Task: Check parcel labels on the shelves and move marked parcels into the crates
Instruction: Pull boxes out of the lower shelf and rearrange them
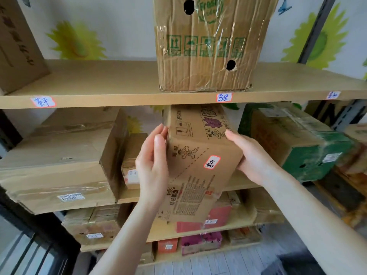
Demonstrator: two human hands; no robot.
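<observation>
A brown cardboard parcel (196, 155) with printed cartoon figures is held tilted in front of the second shelf, its top just under the upper shelf board. A white label with a red border (211, 161) and handwriting sits on its facing side. My left hand (153, 165) presses flat against the parcel's left side. My right hand (252, 155) grips its right side, thumb on the front face.
A large taped box (206, 46) stands on the upper shelf (99, 84), whose edge carries handwritten tags (43, 101). A wide flat box (59, 155) lies left on the second shelf, a green-and-brown box (297, 143) right. Lower shelves hold several small parcels.
</observation>
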